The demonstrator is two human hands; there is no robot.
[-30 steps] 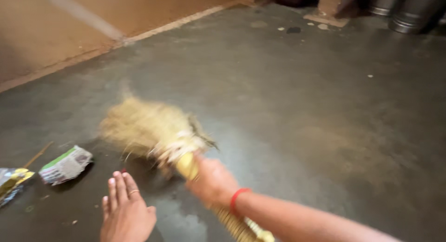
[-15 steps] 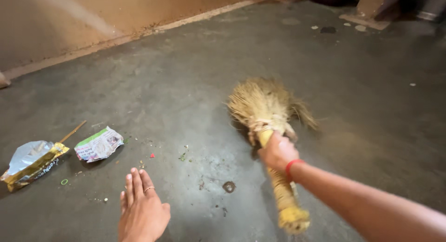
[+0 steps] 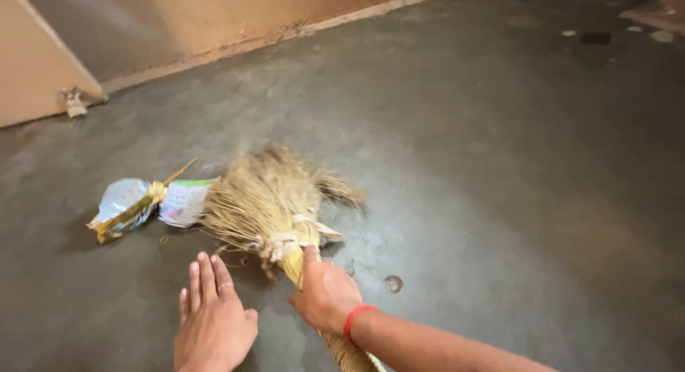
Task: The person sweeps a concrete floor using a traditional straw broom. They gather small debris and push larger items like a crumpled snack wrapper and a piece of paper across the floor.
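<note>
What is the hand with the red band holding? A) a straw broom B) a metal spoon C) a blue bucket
A: the right hand, red band at its wrist, grips the handle of the straw broom, whose bristles lie against the wrappers on the floor.

The broom (image 3: 267, 200) is dry, coarse straw, bound with pale cloth strips. The floor (image 3: 499, 165) looks like rough, matt grey concrete. 2 wrappers (image 3: 153, 204) lie crumpled, glossy plastic film. The wall (image 3: 178, 22) is matt, painted plaster.
</note>
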